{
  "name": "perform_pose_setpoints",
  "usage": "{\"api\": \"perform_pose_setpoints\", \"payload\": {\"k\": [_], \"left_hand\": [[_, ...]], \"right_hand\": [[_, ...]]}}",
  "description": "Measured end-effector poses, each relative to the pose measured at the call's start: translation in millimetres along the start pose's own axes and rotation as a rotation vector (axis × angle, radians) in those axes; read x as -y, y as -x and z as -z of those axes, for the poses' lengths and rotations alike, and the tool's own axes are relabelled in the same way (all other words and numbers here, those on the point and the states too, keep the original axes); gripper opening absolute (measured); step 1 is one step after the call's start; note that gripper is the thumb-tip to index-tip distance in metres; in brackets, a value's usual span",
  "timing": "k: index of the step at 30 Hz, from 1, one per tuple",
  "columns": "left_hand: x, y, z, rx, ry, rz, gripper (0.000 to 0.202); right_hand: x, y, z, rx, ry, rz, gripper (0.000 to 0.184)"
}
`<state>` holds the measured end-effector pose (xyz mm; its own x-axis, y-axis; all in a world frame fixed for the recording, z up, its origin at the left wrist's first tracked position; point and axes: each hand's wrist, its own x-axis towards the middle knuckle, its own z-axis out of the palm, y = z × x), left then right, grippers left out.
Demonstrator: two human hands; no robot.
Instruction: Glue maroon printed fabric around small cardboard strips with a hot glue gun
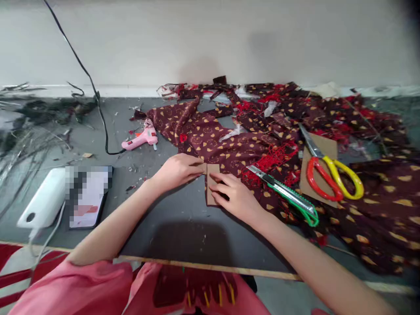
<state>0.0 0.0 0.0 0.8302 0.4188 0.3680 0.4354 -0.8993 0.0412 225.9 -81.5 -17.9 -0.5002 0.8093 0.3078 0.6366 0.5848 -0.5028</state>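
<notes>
My left hand (179, 170) has its fingers together on a small piece of cardboard (204, 168). That piece touches or nearly touches the upper left edge of a brown cardboard strip (213, 169), and most of it is hidden. The strip lies upright in view, with maroon printed fabric (193, 124) showing along its edge. My right hand (238, 197) holds the strip from the right, thumb and fingertips on its face. Just right of that hand, a green box cutter (285, 192) lies on the fabric with its blade out.
Scissors (334, 177) with red and yellow handles rest on a cardboard piece (305, 175) at right. A pink glue gun (141, 139) and its black cord (101, 116) lie at left. A phone (87, 197) sits beside a white power bank (46, 199). Red threads (275, 157) cover some fabric.
</notes>
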Motion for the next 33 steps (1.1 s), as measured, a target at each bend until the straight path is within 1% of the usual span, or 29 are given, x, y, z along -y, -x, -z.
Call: {"api": "perform_pose_setpoints", "payload": {"k": [4,8,14,23,30,33], "left_hand": [[0.1,-3.8,2.2,0.037,0.002,-0.015,0.023],[-0.4,-5.8,3.2,0.058,0.011,-0.026,0.022],[-4.8,-5.1,4.9,0.080,0.035,-0.035,0.021],[-22.5,-1.4,12.6,0.102,-0.002,-0.041,0.023],[-37.8,-0.2,23.4,0.216,-0.039,-0.056,0.024],[-43.7,1.5,25.4,0.238,-0.041,-0.057,0.021]], "right_hand": [[0.5,-2.4,2.7,0.004,0.040,0.034,0.017],[1.7,-2.8,5.5,0.040,0.068,0.051,0.019],[3.6,-3.7,7.3,0.075,0.090,0.025,0.018],[1.5,-4.3,7.1,0.122,0.086,-0.009,0.019],[2.7,-3.6,9.4,0.138,0.097,0.001,0.018],[2.5,-3.5,9.5,0.143,0.095,0.003,0.017]]}}
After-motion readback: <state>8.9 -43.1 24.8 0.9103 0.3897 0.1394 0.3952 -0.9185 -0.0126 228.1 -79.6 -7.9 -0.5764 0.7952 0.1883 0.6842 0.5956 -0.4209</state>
